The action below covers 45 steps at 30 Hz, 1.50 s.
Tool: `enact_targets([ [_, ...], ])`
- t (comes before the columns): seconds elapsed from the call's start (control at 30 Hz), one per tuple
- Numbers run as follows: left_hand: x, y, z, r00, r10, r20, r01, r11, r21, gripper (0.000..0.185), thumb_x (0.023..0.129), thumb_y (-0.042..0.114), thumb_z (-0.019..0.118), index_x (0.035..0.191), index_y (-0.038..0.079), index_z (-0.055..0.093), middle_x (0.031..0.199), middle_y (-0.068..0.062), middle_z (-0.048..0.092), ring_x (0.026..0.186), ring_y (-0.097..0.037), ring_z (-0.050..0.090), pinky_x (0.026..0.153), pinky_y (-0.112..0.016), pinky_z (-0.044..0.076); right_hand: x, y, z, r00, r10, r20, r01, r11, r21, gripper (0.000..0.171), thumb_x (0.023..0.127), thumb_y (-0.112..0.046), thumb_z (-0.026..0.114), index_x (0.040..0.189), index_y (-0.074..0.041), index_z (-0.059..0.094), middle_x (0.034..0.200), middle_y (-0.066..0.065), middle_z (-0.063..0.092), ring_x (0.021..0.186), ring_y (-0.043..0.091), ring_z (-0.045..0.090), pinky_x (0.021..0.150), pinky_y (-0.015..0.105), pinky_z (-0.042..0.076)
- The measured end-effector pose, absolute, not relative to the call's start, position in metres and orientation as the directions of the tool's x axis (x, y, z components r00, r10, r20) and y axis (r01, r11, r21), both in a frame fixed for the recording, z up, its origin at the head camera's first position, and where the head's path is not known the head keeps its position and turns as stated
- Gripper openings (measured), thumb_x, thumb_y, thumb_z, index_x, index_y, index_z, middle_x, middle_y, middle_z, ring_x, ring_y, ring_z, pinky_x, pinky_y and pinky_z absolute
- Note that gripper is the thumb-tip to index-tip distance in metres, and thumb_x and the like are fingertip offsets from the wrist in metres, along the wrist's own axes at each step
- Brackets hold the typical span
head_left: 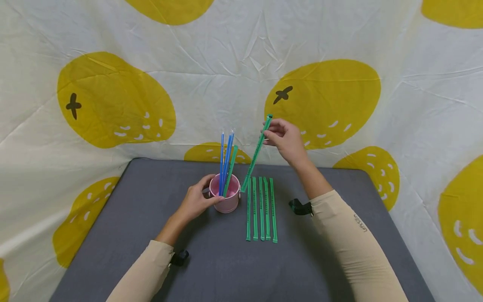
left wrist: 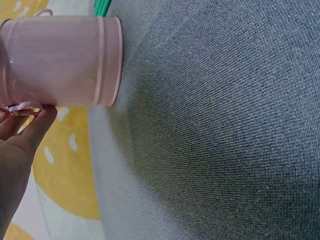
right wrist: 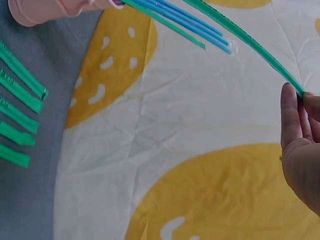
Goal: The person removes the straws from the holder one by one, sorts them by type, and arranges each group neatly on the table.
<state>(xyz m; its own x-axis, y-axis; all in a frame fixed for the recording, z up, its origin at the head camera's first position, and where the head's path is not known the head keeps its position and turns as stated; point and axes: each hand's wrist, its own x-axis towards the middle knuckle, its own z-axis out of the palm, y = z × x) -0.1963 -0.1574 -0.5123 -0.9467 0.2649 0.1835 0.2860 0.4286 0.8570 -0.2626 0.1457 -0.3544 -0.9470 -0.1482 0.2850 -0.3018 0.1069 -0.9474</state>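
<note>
My left hand (head_left: 195, 200) grips the small pink bucket (head_left: 228, 206) at its left side, the thumb at the near rim. In the left wrist view the fingers lie by the small handle loop (left wrist: 26, 106) of the upright bucket. Several blue sticks (head_left: 221, 161) like straws in clear wrap stand in it, along with one green-wrapped straw (head_left: 232, 165). My right hand (head_left: 286, 140) pinches another green-wrapped straw (head_left: 258, 147) near its top. This straw tilts, its lower end just right of the bucket, above the row on the table.
Several green-wrapped straws (head_left: 261, 209) lie side by side on the dark grey table (head_left: 226, 268), right of the bucket. Behind the table hangs a white cloth (head_left: 226, 96) with yellow printed shapes. A black wrist device (head_left: 300, 207) shows at the right sleeve.
</note>
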Motion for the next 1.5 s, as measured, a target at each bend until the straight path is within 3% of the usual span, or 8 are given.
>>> enact_targets([
  [0.17,-0.195,-0.157,-0.513,-0.945,0.268,0.186,0.29,0.431,0.854,0.079,0.081,0.031,0.09,0.147,0.008,0.052,0.137,-0.014,0.066,0.125,-0.034,0.066,0.098,-0.049,0.059,-0.261,0.165,-0.359,-0.955,-0.124,0.27,-0.283,0.109,-0.953,0.032,0.1,-0.004,0.066,0.126,0.013,0.06,0.097,0.005,0.066,0.083,0.005,0.073,0.078,0.029,0.064],
  [0.53,-0.195,-0.157,-0.513,-0.948,0.261,0.181,0.283,0.431,0.857,0.08,0.081,0.03,0.091,0.147,0.008,0.052,0.137,-0.014,0.066,0.125,-0.034,0.066,0.098,-0.049,0.058,-0.254,0.197,-0.38,-0.982,-0.068,0.176,-0.186,0.181,-0.966,0.037,0.099,-0.008,0.068,0.13,0.011,0.06,0.097,0.002,0.066,0.083,0.005,0.072,0.078,0.028,0.064],
  [0.87,-0.194,-0.156,-0.511,-0.949,0.267,0.167,0.266,0.395,0.879,0.08,0.081,0.028,0.09,0.148,0.008,0.05,0.139,-0.016,0.064,0.126,-0.036,0.066,0.096,-0.047,0.059,-0.249,0.223,-0.413,-0.995,-0.077,0.061,-0.082,0.314,-0.946,0.041,0.102,-0.011,0.065,0.138,0.007,0.057,0.118,0.024,0.065,0.089,0.006,0.072,0.078,0.022,0.063],
  [1.17,-0.196,-0.156,-0.511,-0.949,0.264,0.174,0.272,0.399,0.875,0.081,0.081,0.026,0.091,0.148,0.008,0.05,0.138,-0.017,0.064,0.125,-0.037,0.066,0.097,-0.049,0.059,-0.248,0.234,-0.446,-0.989,-0.143,0.027,-0.079,0.369,-0.926,0.034,0.102,-0.007,0.064,0.13,0.011,0.061,0.116,0.032,0.068,0.08,0.004,0.071,0.075,0.021,0.063],
  [1.33,-0.196,-0.157,-0.512,-0.949,0.266,0.167,0.267,0.402,0.876,0.08,0.082,0.028,0.09,0.148,0.008,0.05,0.138,-0.016,0.065,0.125,-0.036,0.066,0.096,-0.048,0.059,-0.248,0.237,-0.465,-0.988,-0.156,-0.022,-0.045,0.411,-0.91,0.033,0.102,-0.005,0.063,0.13,0.013,0.06,0.115,0.032,0.069,0.086,0.02,0.076,0.076,0.024,0.064],
  [1.43,-0.195,-0.156,-0.512,-0.949,0.268,0.167,0.27,0.414,0.869,0.08,0.082,0.029,0.09,0.148,0.008,0.05,0.138,-0.015,0.065,0.124,-0.035,0.067,0.096,-0.048,0.06,-0.248,0.239,-0.477,-0.987,-0.152,-0.058,-0.012,0.427,-0.904,0.034,0.102,-0.005,0.063,0.131,0.012,0.06,0.115,0.03,0.07,0.094,0.032,0.076,0.083,0.036,0.065],
  [1.5,-0.194,-0.156,-0.513,-0.949,0.266,0.167,0.27,0.418,0.867,0.08,0.082,0.03,0.09,0.148,0.008,0.051,0.138,-0.015,0.065,0.124,-0.034,0.067,0.096,-0.048,0.06,-0.247,0.241,-0.486,-0.985,-0.151,-0.085,0.011,0.435,-0.9,0.034,0.103,-0.006,0.063,0.132,0.012,0.06,0.116,0.029,0.07,0.095,0.034,0.075,0.087,0.044,0.064],
])
